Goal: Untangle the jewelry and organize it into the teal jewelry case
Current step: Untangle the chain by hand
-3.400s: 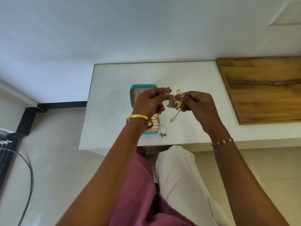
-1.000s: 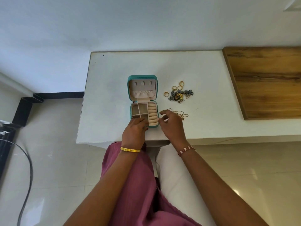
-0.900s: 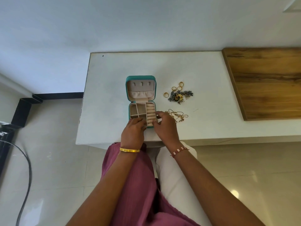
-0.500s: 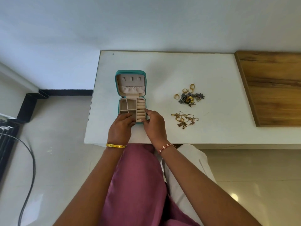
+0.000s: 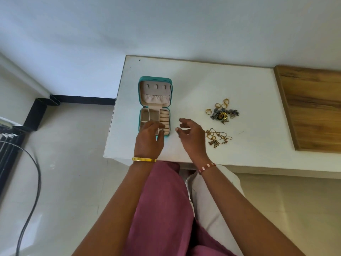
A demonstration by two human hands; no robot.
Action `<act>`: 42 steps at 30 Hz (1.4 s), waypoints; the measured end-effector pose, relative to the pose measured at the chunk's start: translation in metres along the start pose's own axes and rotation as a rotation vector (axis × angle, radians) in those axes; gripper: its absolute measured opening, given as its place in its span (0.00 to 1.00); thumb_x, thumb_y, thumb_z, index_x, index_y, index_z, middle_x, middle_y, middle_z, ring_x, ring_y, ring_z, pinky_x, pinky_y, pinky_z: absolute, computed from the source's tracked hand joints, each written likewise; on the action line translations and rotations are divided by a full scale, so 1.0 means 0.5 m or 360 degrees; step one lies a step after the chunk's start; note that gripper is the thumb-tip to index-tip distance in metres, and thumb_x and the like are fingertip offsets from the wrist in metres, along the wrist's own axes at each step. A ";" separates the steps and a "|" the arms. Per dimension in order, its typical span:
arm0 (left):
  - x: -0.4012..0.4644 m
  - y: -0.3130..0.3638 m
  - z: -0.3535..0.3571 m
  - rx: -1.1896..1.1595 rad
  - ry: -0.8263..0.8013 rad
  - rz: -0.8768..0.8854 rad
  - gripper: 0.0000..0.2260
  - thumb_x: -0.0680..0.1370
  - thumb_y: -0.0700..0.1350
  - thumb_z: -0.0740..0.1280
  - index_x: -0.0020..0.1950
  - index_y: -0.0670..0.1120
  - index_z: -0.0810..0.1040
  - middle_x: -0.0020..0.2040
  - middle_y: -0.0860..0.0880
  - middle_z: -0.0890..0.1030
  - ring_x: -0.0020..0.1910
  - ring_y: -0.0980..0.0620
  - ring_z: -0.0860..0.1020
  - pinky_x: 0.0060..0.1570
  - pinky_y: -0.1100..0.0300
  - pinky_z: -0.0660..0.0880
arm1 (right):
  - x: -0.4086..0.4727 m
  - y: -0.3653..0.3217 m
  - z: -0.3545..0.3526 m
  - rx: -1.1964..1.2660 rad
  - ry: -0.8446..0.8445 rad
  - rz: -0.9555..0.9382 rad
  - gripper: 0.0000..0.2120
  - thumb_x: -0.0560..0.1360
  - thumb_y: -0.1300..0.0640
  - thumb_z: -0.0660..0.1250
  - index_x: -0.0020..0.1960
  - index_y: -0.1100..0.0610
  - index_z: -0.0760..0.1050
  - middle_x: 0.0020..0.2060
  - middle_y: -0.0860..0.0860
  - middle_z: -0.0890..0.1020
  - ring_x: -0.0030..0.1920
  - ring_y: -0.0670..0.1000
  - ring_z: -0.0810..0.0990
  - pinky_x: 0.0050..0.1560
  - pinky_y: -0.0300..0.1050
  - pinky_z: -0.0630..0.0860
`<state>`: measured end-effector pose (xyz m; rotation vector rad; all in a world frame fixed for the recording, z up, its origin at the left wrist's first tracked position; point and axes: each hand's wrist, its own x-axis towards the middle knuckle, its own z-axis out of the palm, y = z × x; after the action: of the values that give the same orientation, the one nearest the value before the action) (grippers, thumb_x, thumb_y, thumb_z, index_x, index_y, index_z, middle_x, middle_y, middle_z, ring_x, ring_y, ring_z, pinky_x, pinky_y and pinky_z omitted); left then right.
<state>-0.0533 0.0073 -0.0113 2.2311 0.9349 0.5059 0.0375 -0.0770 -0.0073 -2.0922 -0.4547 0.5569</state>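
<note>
Open teal jewelry case (image 5: pixel 155 106) under relaxed left grip (image 5: pixel 149 137); tangled gold chains (image 5: pixel 217 138) beside empty-handed right grip (image 5: pixel 191 136) (nothing visibly stowed).

Left hand (image 5: pixel 148 138) covers near-left part of open teal jewelry case (image 5: pixel 155 79); lower compartments and near rim under it not visible. Whether fingers press case lining or hover: cannot tell.
Right hand (image 5: pixel 191 135) overlaps left end of tangled gold chain cluster (image 5: pixel 218 138); contact unclear.
Dark grey-and-gold jewelry clump (image 5: pixel 223 114): individual pieces too small to separate.
Wooden board (image 5: pixel 313 108) cut off by right edge.
Black cable (image 5: pixel 31 191) runs out at bottom edge.
Both forearms cut off at bottom.
</note>
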 end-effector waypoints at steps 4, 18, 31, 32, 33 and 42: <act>-0.028 0.068 0.048 -0.0260 -0.0033 0.0044 0.08 0.73 0.34 0.65 0.48 0.41 0.81 0.50 0.43 0.81 0.52 0.46 0.78 0.51 0.70 0.66 | -0.017 0.049 -0.064 0.0094 0.0243 0.0116 0.09 0.74 0.64 0.66 0.53 0.59 0.79 0.47 0.56 0.83 0.45 0.55 0.81 0.49 0.52 0.79; -0.098 0.094 0.162 -0.0431 -0.0273 -0.0362 0.09 0.75 0.35 0.63 0.51 0.42 0.81 0.48 0.44 0.82 0.44 0.56 0.75 0.44 0.74 0.69 | -0.029 0.156 -0.124 -0.0605 0.0279 0.0149 0.13 0.74 0.61 0.67 0.57 0.62 0.76 0.54 0.58 0.78 0.54 0.55 0.77 0.52 0.40 0.68; -0.099 0.087 0.171 -0.0391 -0.0264 -0.0427 0.08 0.76 0.37 0.63 0.52 0.42 0.80 0.50 0.45 0.82 0.44 0.58 0.74 0.40 0.84 0.65 | -0.025 0.156 -0.128 -0.0599 0.0321 0.0137 0.13 0.74 0.62 0.66 0.59 0.62 0.75 0.55 0.58 0.77 0.55 0.55 0.77 0.51 0.39 0.69; -0.098 0.086 0.171 -0.0395 -0.0262 -0.0431 0.08 0.76 0.37 0.64 0.52 0.42 0.81 0.50 0.45 0.82 0.44 0.58 0.74 0.39 0.84 0.65 | -0.023 0.157 -0.127 -0.0620 0.0311 0.0145 0.10 0.75 0.62 0.66 0.56 0.62 0.76 0.54 0.58 0.77 0.53 0.55 0.77 0.49 0.38 0.68; -0.098 0.086 0.172 -0.0400 -0.0261 -0.0434 0.08 0.76 0.37 0.64 0.52 0.42 0.81 0.50 0.45 0.82 0.43 0.58 0.74 0.39 0.85 0.64 | -0.022 0.158 -0.126 -0.0641 0.0306 0.0152 0.08 0.75 0.62 0.66 0.53 0.63 0.77 0.52 0.58 0.77 0.51 0.55 0.77 0.47 0.37 0.68; -0.097 0.087 0.173 -0.0428 -0.0262 -0.0449 0.08 0.76 0.37 0.64 0.52 0.42 0.80 0.51 0.46 0.81 0.44 0.59 0.74 0.40 0.85 0.65 | -0.022 0.160 -0.120 -0.0806 0.0299 0.0037 0.09 0.76 0.66 0.62 0.54 0.64 0.77 0.52 0.60 0.77 0.52 0.57 0.77 0.47 0.42 0.71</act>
<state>-0.0161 -0.0877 -0.0469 1.8337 1.0093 0.2936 0.0699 -0.1655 -0.0422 -2.6069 -0.4994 0.2678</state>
